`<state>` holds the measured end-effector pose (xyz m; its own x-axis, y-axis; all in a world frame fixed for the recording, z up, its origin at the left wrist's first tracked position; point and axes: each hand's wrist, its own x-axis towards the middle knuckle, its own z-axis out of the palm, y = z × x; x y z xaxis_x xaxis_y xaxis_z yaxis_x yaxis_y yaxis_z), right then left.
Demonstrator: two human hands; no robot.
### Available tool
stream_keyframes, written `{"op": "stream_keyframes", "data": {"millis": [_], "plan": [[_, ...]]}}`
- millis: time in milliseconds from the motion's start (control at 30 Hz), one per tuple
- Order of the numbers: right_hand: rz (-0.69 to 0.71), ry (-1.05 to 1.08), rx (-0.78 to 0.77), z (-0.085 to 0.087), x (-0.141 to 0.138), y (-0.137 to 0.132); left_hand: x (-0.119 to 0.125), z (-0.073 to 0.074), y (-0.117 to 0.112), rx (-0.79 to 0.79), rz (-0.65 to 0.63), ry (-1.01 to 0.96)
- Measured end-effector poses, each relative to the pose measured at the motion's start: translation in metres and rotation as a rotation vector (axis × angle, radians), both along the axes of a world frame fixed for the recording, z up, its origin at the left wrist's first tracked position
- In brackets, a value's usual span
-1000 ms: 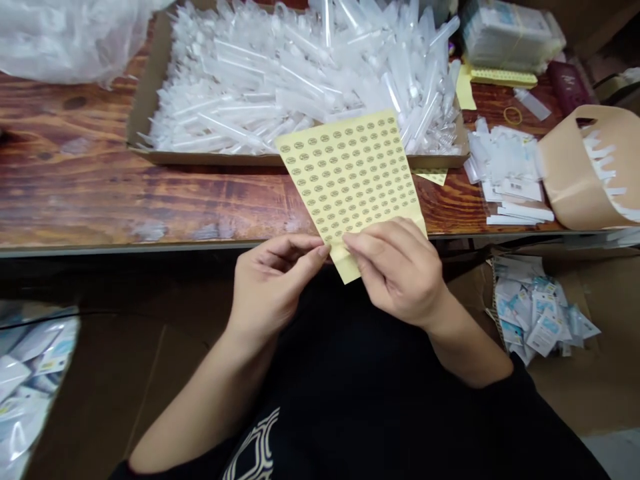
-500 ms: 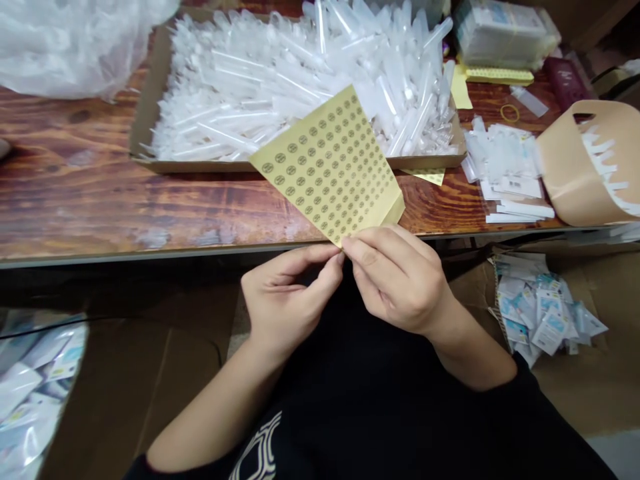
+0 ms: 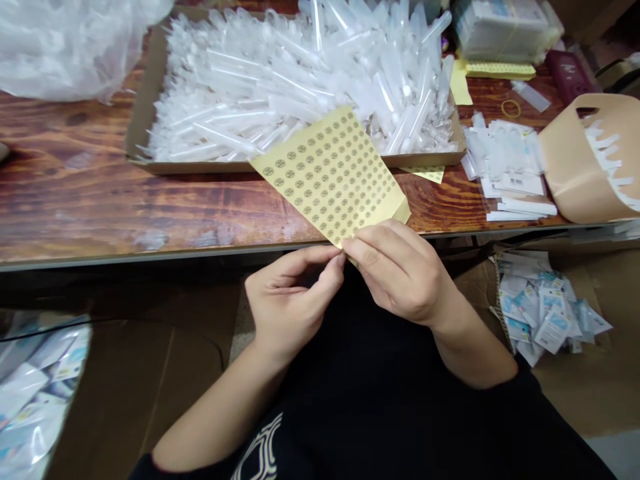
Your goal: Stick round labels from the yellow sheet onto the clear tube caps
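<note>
A yellow sticker sheet with rows of small round dark-printed stickers is held up in front of the table edge, one side folded over. My right hand is closed on its lower edge, fingers on top near the corner. My left hand pinches thumb and forefinger together at that same near corner, against the right fingertips. Whether a loose sticker is between the left fingertips is too small to tell. Behind the sheet lies a shallow cardboard box heaped with clear plastic tubes.
On the wooden table are a clear plastic bag, small white packets, a beige bin, a rubber band and a stacked bundle. Below the edge sit packaged goods at right and more packets at left.
The sheet's upper corner has tilted down slightly and its folded side has shifted a little to the right. Both hands keep nearly the same grip and position.
</note>
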<state>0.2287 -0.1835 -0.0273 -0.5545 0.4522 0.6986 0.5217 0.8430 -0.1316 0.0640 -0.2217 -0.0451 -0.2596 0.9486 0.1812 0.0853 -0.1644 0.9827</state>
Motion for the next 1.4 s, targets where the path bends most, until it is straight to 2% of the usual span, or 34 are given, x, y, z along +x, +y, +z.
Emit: {"op": "stream_keyframes", "data": {"millis": [133,300,400,567,700,867,1067,1233,1400], "plan": [[-0.006,-0.001,-0.003,-0.004,-0.001,0.002,0.001,0.002,0.002,-0.064,-0.014,-0.111],[-0.004,-0.006,0.008,-0.011,0.0,0.004,-0.003,0.0,0.01,-0.253,-0.166,-0.381],[0.014,-0.012,0.003,-0.015,0.002,0.003,-0.006,-0.004,0.013,-0.332,-0.205,-0.459],[0.019,-0.006,-0.019,-0.016,0.005,0.001,-0.007,-0.006,0.014,-0.326,-0.202,-0.416],[0.03,-0.023,-0.028,-0.012,0.004,0.001,-0.006,-0.003,0.014,-0.286,-0.18,-0.304],[0.03,0.043,-0.116,-0.007,0.003,0.001,-0.004,-0.001,0.013,-0.215,-0.137,-0.218],[0.022,0.206,-0.171,-0.009,0.003,0.003,-0.005,-0.003,0.011,-0.223,-0.166,-0.236],[0.003,0.206,-0.112,-0.013,0.001,0.001,-0.007,-0.006,0.015,-0.266,-0.188,-0.335],[-0.001,0.158,-0.05,-0.014,-0.001,0.001,-0.005,-0.003,0.019,-0.371,-0.181,-0.431]]}}
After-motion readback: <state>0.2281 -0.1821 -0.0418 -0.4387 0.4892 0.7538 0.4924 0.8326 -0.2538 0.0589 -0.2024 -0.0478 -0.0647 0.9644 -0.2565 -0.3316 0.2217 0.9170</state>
